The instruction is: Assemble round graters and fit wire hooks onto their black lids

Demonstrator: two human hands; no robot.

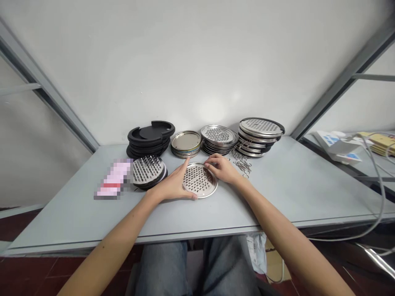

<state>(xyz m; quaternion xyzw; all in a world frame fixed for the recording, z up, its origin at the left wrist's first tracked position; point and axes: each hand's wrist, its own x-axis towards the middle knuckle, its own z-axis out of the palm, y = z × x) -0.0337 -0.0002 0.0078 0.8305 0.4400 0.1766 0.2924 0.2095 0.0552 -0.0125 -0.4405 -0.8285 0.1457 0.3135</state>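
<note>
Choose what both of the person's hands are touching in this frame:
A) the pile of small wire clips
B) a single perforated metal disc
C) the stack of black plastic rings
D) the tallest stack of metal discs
B. The left hand and the right hand both touch the rim of a single perforated metal disc lying on the table.

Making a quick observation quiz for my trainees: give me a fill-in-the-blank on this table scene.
The left hand and right hand both touch a round, ____ steel disc.
The row of stacks behind the hands numbers ____.
The small wire clips lie nearest the ____ hand.
The leftmost stack in that row is ____ in colour.

Missing words: perforated; four; right; black.
</note>
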